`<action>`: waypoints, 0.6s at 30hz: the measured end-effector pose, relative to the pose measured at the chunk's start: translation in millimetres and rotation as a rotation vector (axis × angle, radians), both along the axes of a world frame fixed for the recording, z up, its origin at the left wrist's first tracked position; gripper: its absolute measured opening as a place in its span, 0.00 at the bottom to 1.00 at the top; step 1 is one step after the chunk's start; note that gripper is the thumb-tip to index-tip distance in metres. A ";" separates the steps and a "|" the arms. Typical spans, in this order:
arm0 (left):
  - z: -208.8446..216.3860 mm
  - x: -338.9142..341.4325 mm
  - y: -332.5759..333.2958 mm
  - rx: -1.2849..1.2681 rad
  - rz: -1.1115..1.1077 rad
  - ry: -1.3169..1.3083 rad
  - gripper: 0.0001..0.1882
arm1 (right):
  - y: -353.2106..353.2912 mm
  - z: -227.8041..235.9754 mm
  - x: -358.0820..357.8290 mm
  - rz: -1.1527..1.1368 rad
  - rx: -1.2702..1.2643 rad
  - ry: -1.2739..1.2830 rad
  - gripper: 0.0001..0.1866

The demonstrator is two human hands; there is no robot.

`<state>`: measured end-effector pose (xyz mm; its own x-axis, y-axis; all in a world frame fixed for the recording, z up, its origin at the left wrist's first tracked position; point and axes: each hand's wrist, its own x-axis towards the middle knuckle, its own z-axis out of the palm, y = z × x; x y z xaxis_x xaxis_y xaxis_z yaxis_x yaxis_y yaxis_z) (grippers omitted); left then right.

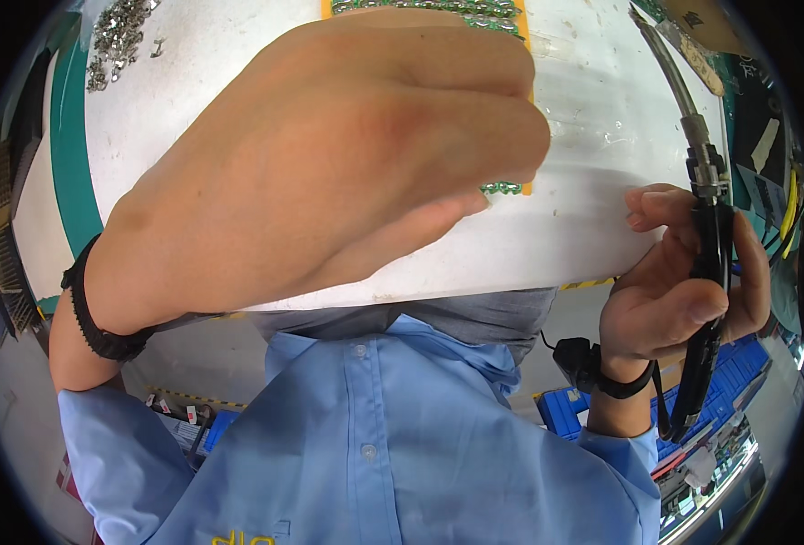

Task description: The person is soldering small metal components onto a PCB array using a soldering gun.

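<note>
My left hand (356,136) reaches over the white work surface, large and close in view. Its fingers are curled with the thumb drawn in toward them; the fingertips are mostly hidden, so whatever they pinch does not show. Beneath it lies an orange-edged panel (530,173) carrying rows of small green and silver pieces (491,22), much of it covered by the hand. At the right, my right hand (670,291) is closed around the black handle of a soldering iron (712,245). The iron's long metal barrel points up and away, its tip near the top edge.
Loose small metal parts (116,41) are heaped at the far left of the white work surface (601,195). A green strip (70,136) runs along its left side. Blue bins (561,411) stand low at the right, and cables (790,213) hang at the right edge.
</note>
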<state>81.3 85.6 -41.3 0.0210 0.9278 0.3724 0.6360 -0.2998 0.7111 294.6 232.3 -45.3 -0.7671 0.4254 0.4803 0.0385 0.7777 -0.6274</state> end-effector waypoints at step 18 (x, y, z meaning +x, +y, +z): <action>0.3 0.2 2.3 0.002 -0.002 0.014 0.16 | -1.2 1.2 -3.0 -0.005 -0.031 0.000 0.29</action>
<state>81.5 87.8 -41.0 0.0281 0.9269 0.3742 0.6450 -0.3028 0.7016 291.6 231.1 -44.0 -0.7648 0.4442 0.4667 0.0424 0.7575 -0.6515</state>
